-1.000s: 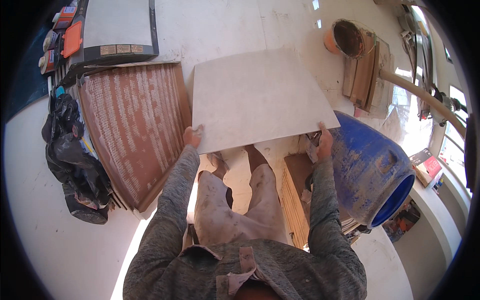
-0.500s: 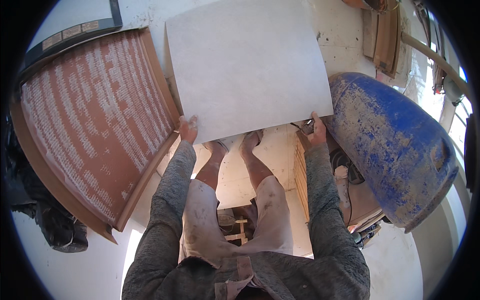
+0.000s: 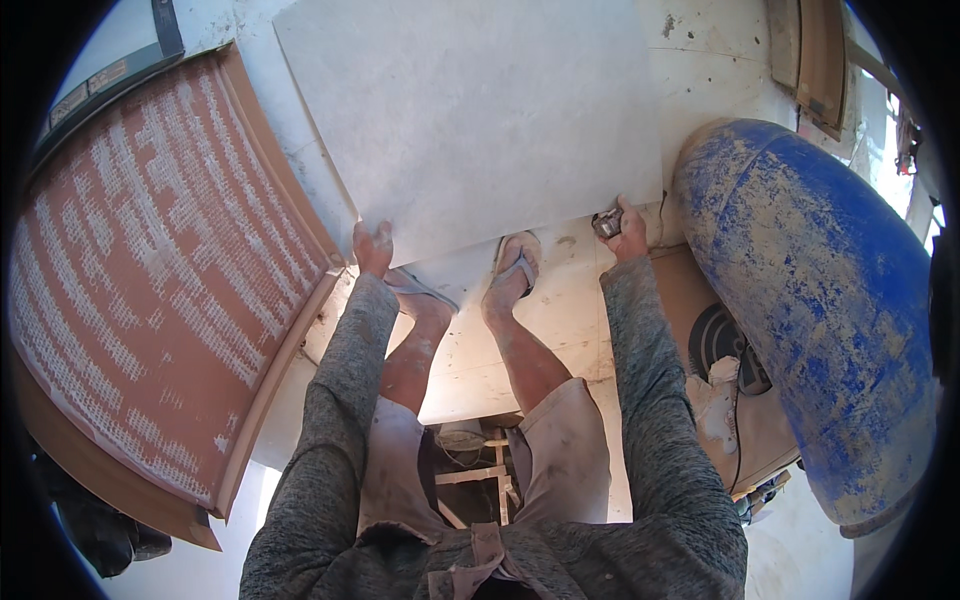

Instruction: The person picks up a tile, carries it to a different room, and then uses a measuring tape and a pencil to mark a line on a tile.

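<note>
1. The large pale tile (image 3: 480, 110) lies in front of the person, its near edge just beyond the feet; its far edge runs out of view, and whether any of it rests on the floor (image 3: 705, 115) cannot be told.
2. The left hand (image 3: 373, 248) is closed over the near-left corner; the fingers under the tile are hidden.
3. The right hand (image 3: 626, 235) pinches the near edge just inside the right corner, thumb on the upper face. A small dark, shiny object (image 3: 606, 222) sits beside its fingers; what it is, and whether it is gripped too, is unclear.
4. To handle the tile well, I'd keep both corners level, bear evenly on the two hands, and spare the corners any knock. The sandals (image 3: 520, 262) sit close to the near edge, so toes deserve care.
5. On the left, a reddish-brown panel (image 3: 150, 270) streaked with white, in a cardboard edging (image 3: 275, 195), crowds the left hand.
6. On the right, a smeared blue barrel (image 3: 830, 300) limits sideways swing; a dark cable (image 3: 738, 425) lies near the right forearm.
</note>
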Available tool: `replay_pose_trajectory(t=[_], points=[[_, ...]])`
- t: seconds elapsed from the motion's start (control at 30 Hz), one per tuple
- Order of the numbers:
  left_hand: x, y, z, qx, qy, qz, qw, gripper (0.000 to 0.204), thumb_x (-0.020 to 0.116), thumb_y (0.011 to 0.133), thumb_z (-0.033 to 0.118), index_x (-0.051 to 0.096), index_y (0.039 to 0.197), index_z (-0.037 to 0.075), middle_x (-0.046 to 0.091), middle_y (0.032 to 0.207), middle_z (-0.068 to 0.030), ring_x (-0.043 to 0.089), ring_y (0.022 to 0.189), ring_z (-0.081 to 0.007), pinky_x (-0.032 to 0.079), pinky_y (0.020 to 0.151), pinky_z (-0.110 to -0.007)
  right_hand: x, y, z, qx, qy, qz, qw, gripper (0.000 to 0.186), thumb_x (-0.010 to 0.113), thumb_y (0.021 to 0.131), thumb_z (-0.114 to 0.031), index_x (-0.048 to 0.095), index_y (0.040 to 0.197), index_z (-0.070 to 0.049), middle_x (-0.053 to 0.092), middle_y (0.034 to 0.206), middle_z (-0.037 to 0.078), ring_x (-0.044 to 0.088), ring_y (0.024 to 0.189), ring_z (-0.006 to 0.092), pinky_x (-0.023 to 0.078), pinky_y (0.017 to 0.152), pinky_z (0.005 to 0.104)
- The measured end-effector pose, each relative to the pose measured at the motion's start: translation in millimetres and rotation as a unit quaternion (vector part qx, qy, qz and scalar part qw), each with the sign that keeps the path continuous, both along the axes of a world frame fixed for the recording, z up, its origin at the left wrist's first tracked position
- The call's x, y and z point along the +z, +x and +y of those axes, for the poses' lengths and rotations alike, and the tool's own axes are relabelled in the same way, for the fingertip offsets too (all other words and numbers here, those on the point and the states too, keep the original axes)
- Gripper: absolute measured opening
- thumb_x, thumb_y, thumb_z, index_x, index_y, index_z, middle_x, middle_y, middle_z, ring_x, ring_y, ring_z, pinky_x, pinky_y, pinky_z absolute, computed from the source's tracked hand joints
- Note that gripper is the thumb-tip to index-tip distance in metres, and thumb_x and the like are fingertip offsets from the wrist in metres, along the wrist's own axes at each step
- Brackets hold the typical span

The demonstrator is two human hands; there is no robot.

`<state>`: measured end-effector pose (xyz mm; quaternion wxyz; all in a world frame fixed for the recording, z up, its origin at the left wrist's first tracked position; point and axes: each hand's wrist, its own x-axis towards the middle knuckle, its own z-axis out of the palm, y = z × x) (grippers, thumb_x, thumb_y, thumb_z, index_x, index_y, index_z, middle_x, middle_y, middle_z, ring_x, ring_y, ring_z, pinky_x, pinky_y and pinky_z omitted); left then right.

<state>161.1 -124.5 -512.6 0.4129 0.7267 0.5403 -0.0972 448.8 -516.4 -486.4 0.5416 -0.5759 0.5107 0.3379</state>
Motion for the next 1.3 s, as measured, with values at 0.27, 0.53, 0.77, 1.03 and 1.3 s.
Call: replay_pose_trajectory(t=[0.27,0.53,0.77,1.03,1.3], points=[[1.1,18.2,7.3,-0.08,0.02,0.092,0.992,0.04,0.064,0.087,0.029,0.059,0.105,-0.006,0.065,0.101,-0.0303,0.063,0.096,-0.0467,0.049,0.087,-0.048,-33.9,2.2,9.1,-0.038,-0.085,0.045,0.995,0.025,0.066,0.091,-0.035,0.057,0.103,-0.014,0.063,0.091,0.007,0.062,0.077,0.0261,0.048,0.066,0.0501],[-3.2,22.3,12.8,-0.118,0.041,0.183,0.975,0.043,0.067,0.086,0.033,0.059,0.103,-0.007,0.066,0.097,-0.0323,0.064,0.096,-0.0483,0.05,0.089,-0.05,-32.8,-0.3,7.5,-0.039,-0.033,-0.009,0.999,0.03,0.067,0.09,-0.031,0.057,0.11,-0.012,0.062,0.102,0.007,0.062,0.084,0.0269,0.05,0.067,0.0496],[-4.8,18.1,15.4,-0.129,0.02,0.166,0.977,0.044,0.067,0.086,0.032,0.057,0.105,-0.007,0.065,0.102,-0.0339,0.063,0.099,-0.0479,0.05,0.087,-0.051,-46.8,4.8,11.2,-0.086,-0.111,0.042,0.989,0.026,0.07,0.086,-0.03,0.056,0.103,-0.016,0.063,0.094,0.006,0.062,0.076,0.0266,0.046,0.064,0.0514],[-12.9,16.2,14.7,-0.127,0.03,0.166,0.978,0.041,0.069,0.083,0.033,0.062,0.098,-0.005,0.067,0.096,-0.0308,0.066,0.093,-0.0456,0.052,0.083,-0.049,-43.9,-9.9,-3.4,-0.057,-0.21,0.011,0.976,0.017,0.07,0.082,-0.022,0.06,0.09,-0.01,0.061,0.077,0.007,0.06,0.06,0.0249,0.048,0.051,0.0442],[1.9,5.5,-7.9,-0.159,0.045,0.11,0.98,0.042,0.074,0.08,0.037,0.064,0.092,-0.002,0.069,0.09,-0.0256,0.067,0.09,-0.0422,0.052,0.081,-0.045,-5.8,-67.4,-64.4,0.173,-0.345,-0.02,0.922,0.02,0.069,0.078,-0.023,0.065,0.075,-0.003,0.065,0.071,0.012,0.063,0.059,0.0243,0.049,0.055,0.0397]])
